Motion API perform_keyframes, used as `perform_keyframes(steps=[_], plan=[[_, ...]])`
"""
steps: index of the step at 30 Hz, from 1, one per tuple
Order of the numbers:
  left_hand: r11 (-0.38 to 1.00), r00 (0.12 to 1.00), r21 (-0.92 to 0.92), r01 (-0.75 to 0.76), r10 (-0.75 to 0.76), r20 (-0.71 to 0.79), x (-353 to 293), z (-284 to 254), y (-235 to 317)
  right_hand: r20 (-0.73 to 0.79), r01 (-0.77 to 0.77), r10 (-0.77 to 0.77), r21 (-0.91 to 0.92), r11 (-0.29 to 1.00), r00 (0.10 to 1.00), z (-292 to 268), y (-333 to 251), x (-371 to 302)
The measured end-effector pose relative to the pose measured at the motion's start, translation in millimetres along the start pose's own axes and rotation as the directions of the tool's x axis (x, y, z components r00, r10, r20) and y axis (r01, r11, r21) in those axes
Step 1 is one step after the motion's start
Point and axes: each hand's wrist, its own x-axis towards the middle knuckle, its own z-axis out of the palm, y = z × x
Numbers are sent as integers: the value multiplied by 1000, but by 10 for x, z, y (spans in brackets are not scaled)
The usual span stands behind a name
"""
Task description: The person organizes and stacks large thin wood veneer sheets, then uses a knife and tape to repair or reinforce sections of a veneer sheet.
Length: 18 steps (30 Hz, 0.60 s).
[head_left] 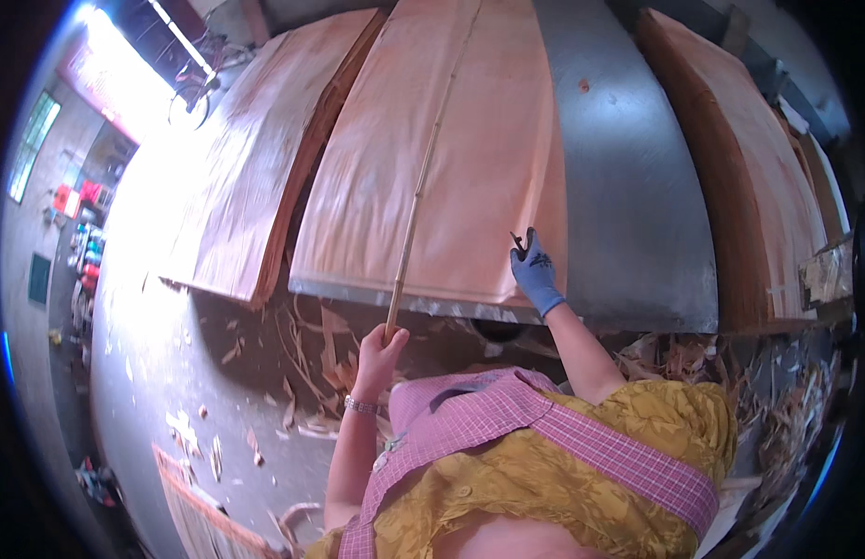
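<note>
A long, thin bamboo stick is gripped at its near end by my bare left hand, with the fingers wrapped round it. It reaches away over a broad, reddish wood veneer sheet that lies on a metal-topped table. My right hand wears a blue glove and is over the sheet's near right part, close to a raised fold. Its fingers are closed about a small dark thing, whose kind I cannot make out.
Thick stacks of veneer stand to the left and to the right of the table. Torn veneer scraps litter the floor below its near edge. Another veneer stack is at the lower left. A bicycle stands far left, by a bright doorway.
</note>
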Motion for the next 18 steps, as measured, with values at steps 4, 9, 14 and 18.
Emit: perform_keyframes(steps=[4, 9, 14, 18], plan=[[982, 981, -99, 162, -149, 124, 771, -714, -202, 40, 21, -48, 511, 860, 998, 249, -1185, 308], [990, 998, 144, 3, -13, 67, 1755, -1240, -704, 246, -80, -183, 775, 627, 952, 1126, -2540, 890], [949, 971, 313, -18, -59, 233, 2149, -1556, -918, 425, -12, -246, 520, 854, 871, 1797, -4073, 1173], [966, 940, -257, -27, 112, 321, 2192, -1332, -1329, 419, 90, -349, 525, 846, 838, 2200, -4805, 1212]])
